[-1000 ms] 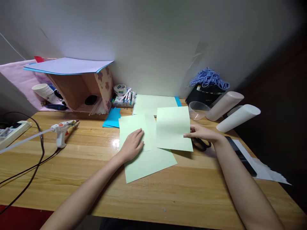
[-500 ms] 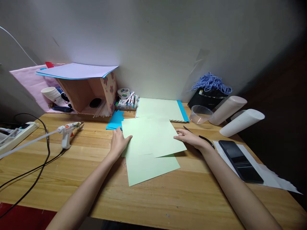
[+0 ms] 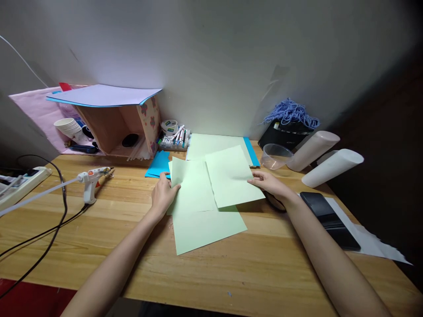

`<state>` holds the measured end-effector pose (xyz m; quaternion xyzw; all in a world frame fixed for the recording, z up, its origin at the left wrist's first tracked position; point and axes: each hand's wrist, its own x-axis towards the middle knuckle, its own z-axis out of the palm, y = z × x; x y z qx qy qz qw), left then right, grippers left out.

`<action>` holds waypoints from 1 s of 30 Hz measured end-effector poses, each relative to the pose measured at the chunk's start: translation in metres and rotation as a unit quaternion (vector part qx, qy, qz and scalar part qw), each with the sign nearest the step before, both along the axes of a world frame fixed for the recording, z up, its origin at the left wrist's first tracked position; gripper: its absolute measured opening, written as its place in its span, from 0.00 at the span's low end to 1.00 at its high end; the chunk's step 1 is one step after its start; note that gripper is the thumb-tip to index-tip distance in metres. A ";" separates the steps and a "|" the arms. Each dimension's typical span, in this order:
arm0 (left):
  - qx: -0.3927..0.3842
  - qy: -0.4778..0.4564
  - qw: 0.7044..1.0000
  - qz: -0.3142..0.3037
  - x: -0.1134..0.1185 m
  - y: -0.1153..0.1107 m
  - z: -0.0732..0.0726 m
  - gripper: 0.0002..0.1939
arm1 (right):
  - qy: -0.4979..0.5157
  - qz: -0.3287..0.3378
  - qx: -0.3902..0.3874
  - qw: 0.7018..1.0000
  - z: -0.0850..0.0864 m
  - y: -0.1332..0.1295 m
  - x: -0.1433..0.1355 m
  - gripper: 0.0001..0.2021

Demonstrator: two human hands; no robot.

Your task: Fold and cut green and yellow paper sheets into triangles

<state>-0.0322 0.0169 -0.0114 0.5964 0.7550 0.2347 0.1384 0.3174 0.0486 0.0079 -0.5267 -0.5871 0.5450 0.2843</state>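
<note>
My right hand (image 3: 268,185) pinches the right edge of a pale green sheet (image 3: 231,178), which is raised and tilted over the others. The left edge of a second green sheet (image 3: 194,185) is gripped by my left hand (image 3: 164,193), thumb on top. Beneath them another green sheet (image 3: 208,231) lies on the table, its lower part showing. Behind, a green sheet with a blue strip (image 3: 251,152) along its right side lies near the wall. Small blue paper pieces (image 3: 157,164) are just beyond my left hand.
Left: glue gun (image 3: 90,185) with cables, power strip (image 3: 26,187), pink box (image 3: 150,125), paper cups (image 3: 68,128). Behind: markers (image 3: 175,139). Right: clear bowl (image 3: 276,157), black holder with blue yarn (image 3: 291,113), white rolls (image 3: 333,168), black phone (image 3: 330,220) on white paper.
My right hand has moved right and slightly up with its sheet, which is now separated from the left one by a gap. My left hand has barely moved.
</note>
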 end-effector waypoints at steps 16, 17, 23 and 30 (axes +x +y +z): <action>0.097 -0.100 0.990 0.009 -0.003 0.002 -0.003 0.23 | 0.091 0.058 -0.050 0.993 -0.005 -0.012 -0.034 0.20; 0.102 -0.113 0.988 0.007 -0.003 0.001 -0.003 0.23 | 0.092 0.058 -0.051 0.993 -0.005 -0.014 -0.037 0.20; 0.110 -0.140 0.984 -0.025 -0.001 0.001 -0.006 0.19 | 0.077 0.075 -0.061 0.992 -0.014 -0.017 -0.047 0.23; 0.071 -0.055 0.994 -0.057 -0.002 0.003 -0.008 0.13 | 0.080 0.104 -0.068 0.989 -0.014 -0.019 -0.048 0.24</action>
